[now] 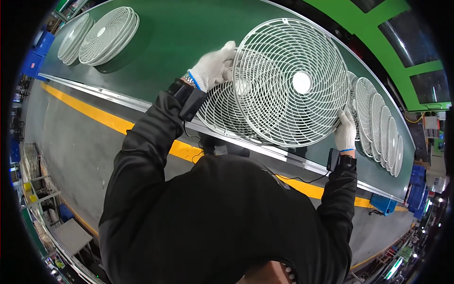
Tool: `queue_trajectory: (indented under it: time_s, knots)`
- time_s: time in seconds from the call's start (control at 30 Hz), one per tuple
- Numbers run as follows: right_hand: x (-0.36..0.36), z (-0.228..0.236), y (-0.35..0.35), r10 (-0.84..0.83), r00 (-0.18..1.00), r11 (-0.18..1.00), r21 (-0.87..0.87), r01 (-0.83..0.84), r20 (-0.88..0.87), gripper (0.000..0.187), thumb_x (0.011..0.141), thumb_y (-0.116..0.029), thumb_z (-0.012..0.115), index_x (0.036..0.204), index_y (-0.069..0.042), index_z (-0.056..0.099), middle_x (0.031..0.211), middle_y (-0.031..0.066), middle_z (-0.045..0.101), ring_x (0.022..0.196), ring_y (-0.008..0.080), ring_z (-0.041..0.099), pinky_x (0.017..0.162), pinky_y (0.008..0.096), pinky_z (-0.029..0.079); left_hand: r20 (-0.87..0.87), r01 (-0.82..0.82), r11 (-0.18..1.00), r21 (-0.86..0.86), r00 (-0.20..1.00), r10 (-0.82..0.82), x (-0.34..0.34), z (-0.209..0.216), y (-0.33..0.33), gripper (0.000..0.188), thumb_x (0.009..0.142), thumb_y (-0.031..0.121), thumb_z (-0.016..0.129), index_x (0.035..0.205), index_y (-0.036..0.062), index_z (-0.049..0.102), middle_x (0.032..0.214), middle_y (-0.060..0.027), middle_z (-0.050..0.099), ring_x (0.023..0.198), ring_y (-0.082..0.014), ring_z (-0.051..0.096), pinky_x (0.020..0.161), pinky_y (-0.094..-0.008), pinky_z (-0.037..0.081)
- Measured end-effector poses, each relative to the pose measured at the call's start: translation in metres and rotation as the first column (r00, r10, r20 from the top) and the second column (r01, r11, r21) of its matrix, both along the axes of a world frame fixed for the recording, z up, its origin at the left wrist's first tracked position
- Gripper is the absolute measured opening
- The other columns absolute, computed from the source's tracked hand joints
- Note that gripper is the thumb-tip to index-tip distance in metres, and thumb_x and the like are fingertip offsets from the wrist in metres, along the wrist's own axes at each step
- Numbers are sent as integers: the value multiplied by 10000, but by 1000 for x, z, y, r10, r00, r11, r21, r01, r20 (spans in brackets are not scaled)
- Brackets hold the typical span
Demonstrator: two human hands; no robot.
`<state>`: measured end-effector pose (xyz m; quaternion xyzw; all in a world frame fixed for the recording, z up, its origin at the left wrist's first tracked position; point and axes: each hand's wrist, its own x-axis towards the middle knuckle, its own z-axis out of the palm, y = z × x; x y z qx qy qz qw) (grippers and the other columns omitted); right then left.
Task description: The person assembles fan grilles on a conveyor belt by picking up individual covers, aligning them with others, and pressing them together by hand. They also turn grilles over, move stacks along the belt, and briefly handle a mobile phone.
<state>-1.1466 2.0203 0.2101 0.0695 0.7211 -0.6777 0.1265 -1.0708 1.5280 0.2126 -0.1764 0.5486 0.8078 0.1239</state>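
Observation:
A round white wire fan guard (301,82) with a pale central disc is held up, tilted, over the green belt (175,28). At its left rim is my left hand (213,66) in a white knitted glove, the fingers bent round the wire edge. My right hand (346,131), gloved alike, is closed on the rim at the lower right. Beneath and partly behind the held guard lies a second fan guard (220,111), much of it hidden. Each wrist carries a black strapped device with a thin cable.
Stacked fan guards (109,35) rest at the belt's far left, a smaller-looking stack (74,41) beside them. Several overlapping guards (377,123) line the right. A metal rail (111,97) edges the near side. Green machinery (378,28) stands at the far right, a blue bin (383,203) below.

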Motion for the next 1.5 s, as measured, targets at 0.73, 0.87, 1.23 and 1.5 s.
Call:
queue_trajectory:
  time_s: [0.73, 0.87, 1.23, 1.5]
  knots:
    - [-15, 35, -67, 142, 989, 980, -135, -146, -39, 546, 1104, -323, 513, 1535, 9, 468, 1393, 129, 646, 1226, 274, 657, 1068, 398, 532, -133, -195, 942, 272, 962, 238, 20, -89, -17, 418, 1125, 138, 495, 1488, -68, 503, 1286, -153, 693, 1091, -225, 692, 951, -340, 596]
    - [13, -8, -76, 105, 978, 941, -336, -39, 180, 455, 1056, -137, 579, 1472, 32, 503, 1274, 107, 684, 1102, 254, 710, 959, 354, 592, -166, -251, 899, 359, 931, 326, 44, -106, -15, 455, 1108, 37, 479, 1554, -41, 431, 1375, -166, 644, 1138, -250, 701, 983, -379, 621]
    - [80, -65, -117, 179, 922, 974, -192, -117, 344, 408, 1045, -95, 594, 1431, 23, 530, 1171, 63, 709, 938, 160, 708, 834, 340, 605, -143, -478, 818, 319, 830, 540, 92, -114, 4, 510, 1044, -13, 544, 1543, -36, 436, 1281, -135, 691, 1045, -236, 721, 892, -362, 626]
    - [61, -94, -117, 143, 976, 973, 159, -169, 163, 364, 1033, -159, 663, 1370, -18, 664, 1178, 51, 742, 856, 134, 711, 788, 298, 586, -29, -338, 930, 146, 938, 346, 102, -139, -48, 386, 1039, 29, 589, 1418, -41, 581, 1147, -84, 741, 928, -177, 741, 837, -326, 632]
